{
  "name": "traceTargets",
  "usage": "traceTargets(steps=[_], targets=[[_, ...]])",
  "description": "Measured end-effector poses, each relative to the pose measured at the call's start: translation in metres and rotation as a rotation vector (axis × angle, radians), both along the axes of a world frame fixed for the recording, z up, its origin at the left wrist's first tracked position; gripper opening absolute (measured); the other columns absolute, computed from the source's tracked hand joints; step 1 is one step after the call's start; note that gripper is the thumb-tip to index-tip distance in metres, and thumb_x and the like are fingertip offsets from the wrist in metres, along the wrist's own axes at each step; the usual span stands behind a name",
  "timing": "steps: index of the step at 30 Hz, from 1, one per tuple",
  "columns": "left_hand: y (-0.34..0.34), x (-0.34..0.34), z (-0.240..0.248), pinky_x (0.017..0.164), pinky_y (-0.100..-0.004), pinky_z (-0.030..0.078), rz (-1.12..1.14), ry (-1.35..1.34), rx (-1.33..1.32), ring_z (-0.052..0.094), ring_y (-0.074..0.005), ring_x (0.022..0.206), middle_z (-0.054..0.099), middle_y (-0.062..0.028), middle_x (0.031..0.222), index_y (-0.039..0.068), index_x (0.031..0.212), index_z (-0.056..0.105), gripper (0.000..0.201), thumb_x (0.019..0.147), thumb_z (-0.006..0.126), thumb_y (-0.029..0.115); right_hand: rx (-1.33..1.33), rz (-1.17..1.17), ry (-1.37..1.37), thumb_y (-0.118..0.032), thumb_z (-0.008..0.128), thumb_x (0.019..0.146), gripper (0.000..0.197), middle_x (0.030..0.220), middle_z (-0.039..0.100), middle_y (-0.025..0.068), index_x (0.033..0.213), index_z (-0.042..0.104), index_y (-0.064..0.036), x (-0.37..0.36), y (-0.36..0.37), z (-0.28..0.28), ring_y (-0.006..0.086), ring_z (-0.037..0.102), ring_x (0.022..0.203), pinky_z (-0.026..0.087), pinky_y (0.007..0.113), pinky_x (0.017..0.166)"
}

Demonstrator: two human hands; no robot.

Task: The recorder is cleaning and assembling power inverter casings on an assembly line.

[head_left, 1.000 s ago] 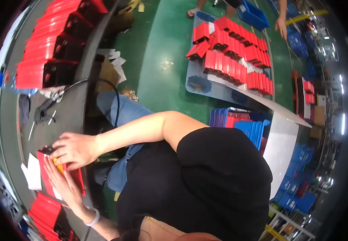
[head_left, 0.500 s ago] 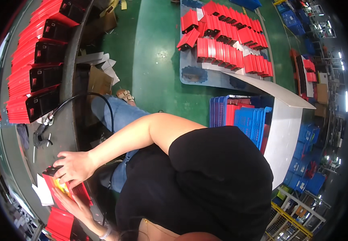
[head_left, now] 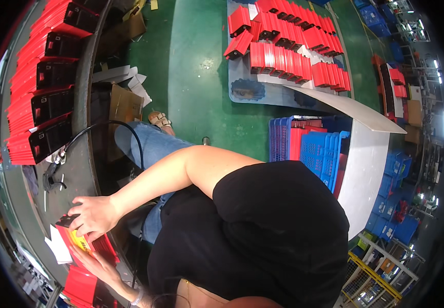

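Note:
A red ribbed metal case [head_left: 107, 248] with a black end lies on the bench at the lower left, a yellow label [head_left: 82, 242] on its upper face. My right hand [head_left: 97, 216] reaches across it from above, fingers bent over the black end and thumb by the label. From below, my left hand [head_left: 97, 265] lies with straight fingers flat along the label's lower edge, partly hiding it. White paper [head_left: 59, 246] sticks out beside the case. Another red case [head_left: 80, 284] lies just below my left hand.
Red cases with black ends [head_left: 40, 115] line the bench's far part. A black cable [head_left: 137, 132] loops off its edge. Behind my right arm are a blue crate [head_left: 318, 154], a white board [head_left: 368, 164] and a table of red cases [head_left: 278, 61]. A cardboard box [head_left: 125, 105] stands under the bench.
The view has shifted slightly. My left hand has slid a little along the label, while my right hand stays nearly in place on the case.

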State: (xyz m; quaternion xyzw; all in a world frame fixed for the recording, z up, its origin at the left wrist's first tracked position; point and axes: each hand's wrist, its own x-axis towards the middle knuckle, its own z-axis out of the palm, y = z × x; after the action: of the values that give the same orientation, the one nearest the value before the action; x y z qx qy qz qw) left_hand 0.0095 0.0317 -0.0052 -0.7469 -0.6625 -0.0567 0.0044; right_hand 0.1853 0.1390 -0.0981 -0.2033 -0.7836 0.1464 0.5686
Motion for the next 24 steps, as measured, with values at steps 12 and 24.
traceTargets(steps=[12, 24], targets=[[-0.062, -0.041, -0.007, 0.117, -0.0474, 0.018, 0.308, -0.062, 0.08, 0.02, -0.0365, 0.146, 0.023, -0.0186, 0.157, 0.007, 0.151, 0.029, 0.06, 0.104, 0.027, 0.044, -0.042, 0.022, 0.006, -0.045, 0.065, 0.082, 0.034, 0.122, 0.063, 0.0023, 0.099, 0.071, -0.0161, 0.003, -0.004, 0.005, 0.0317, 0.052, 0.117, 0.038, 0.055, 0.095], [-0.008, 0.054, -0.012, 0.112, -0.0421, 0.03, 0.111, 0.087, 0.154, 0.036, -0.0316, 0.139, 0.036, -0.0155, 0.152, 0.006, 0.147, 0.037, 0.049, 0.101, 0.045, 0.021, -0.013, 0.065, -0.017, -0.038, 0.065, 0.086, 0.034, 0.126, 0.061, 0.0036, 0.109, 0.067, -0.0137, 0.01, -0.003, 0.008, 0.0317, 0.047, 0.126, 0.035, 0.056, 0.102]])
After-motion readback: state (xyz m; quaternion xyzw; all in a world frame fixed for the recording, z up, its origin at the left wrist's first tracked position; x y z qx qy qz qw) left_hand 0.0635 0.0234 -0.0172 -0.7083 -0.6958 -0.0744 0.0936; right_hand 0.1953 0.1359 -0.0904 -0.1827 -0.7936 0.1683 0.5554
